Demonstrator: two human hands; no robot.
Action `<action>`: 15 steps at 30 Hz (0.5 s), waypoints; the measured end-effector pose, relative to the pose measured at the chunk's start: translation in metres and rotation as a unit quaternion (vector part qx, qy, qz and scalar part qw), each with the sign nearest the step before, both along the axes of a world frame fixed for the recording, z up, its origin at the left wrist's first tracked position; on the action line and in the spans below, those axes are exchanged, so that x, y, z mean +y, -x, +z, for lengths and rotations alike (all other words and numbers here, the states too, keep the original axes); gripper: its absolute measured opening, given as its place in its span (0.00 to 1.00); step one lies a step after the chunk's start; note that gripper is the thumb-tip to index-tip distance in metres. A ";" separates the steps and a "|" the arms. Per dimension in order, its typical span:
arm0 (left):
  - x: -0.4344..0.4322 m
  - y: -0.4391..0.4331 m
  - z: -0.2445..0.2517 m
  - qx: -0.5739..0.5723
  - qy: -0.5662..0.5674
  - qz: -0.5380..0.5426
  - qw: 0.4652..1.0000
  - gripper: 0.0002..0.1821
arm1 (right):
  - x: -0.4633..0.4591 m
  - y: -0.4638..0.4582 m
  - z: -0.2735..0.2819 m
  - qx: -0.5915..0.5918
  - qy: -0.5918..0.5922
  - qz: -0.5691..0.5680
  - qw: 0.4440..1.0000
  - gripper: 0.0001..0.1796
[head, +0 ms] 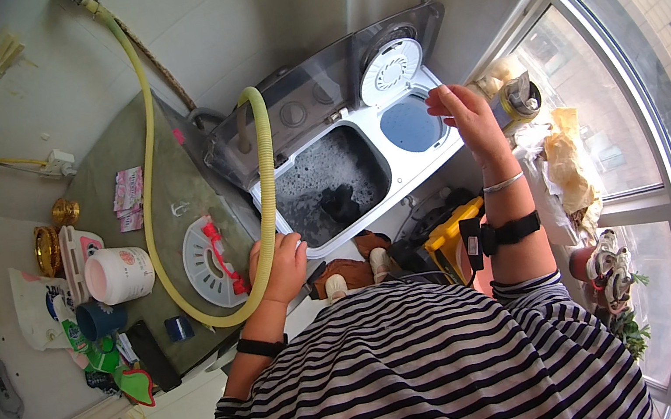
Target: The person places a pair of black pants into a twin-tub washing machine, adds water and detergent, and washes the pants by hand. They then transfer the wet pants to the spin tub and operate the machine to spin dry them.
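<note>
A twin-tub washing machine (399,181) stands before me with its transparent lid (303,95) raised. Dark cloth (340,203) lies in sudsy water in the left tub. The round white inner cover (394,72) of the smaller right tub (411,125) is tipped up. My left hand (282,266) rests at the machine's near left corner, beside a yellow corrugated hose (266,174) that arches over into the wash tub; whether it grips the edge cannot be told. My right hand (461,115) hovers by the right tub's rim, fingers apart, holding nothing.
Left of the machine, a green counter (197,339) carries a white slotted plastic cover (200,265), pink packets (129,197), a white tub (120,274) and a blue cup (99,319). At right, a windowsill holds an open can (517,102), bags (567,161) and potted plants (630,333).
</note>
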State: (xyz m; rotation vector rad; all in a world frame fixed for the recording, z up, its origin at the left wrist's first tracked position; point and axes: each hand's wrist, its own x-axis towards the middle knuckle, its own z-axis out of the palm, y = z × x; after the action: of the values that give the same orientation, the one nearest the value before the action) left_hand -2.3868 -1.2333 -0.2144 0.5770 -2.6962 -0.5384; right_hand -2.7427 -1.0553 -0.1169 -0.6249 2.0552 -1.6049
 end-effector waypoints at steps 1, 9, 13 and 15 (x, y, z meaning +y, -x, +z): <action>0.000 0.000 0.000 0.003 -0.007 -0.002 1.000 0.07 | 0.000 0.000 0.000 0.001 -0.004 0.004 1.000 0.26; 0.001 0.001 0.001 0.003 0.006 0.004 1.000 0.06 | -0.001 0.001 -0.002 -0.002 -0.022 0.020 1.000 0.25; 0.001 0.001 -0.001 0.000 -0.007 0.005 1.000 0.06 | -0.002 0.002 -0.002 0.005 -0.022 0.024 0.999 0.25; 0.001 0.000 -0.002 0.009 0.001 0.003 1.000 0.06 | -0.003 0.001 -0.002 0.006 -0.019 0.030 0.999 0.25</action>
State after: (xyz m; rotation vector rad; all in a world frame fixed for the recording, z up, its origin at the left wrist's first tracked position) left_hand -2.3873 -1.2328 -0.2162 0.5760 -2.6764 -0.5372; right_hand -2.7438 -1.0580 -0.1187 -0.6770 2.0507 -1.5289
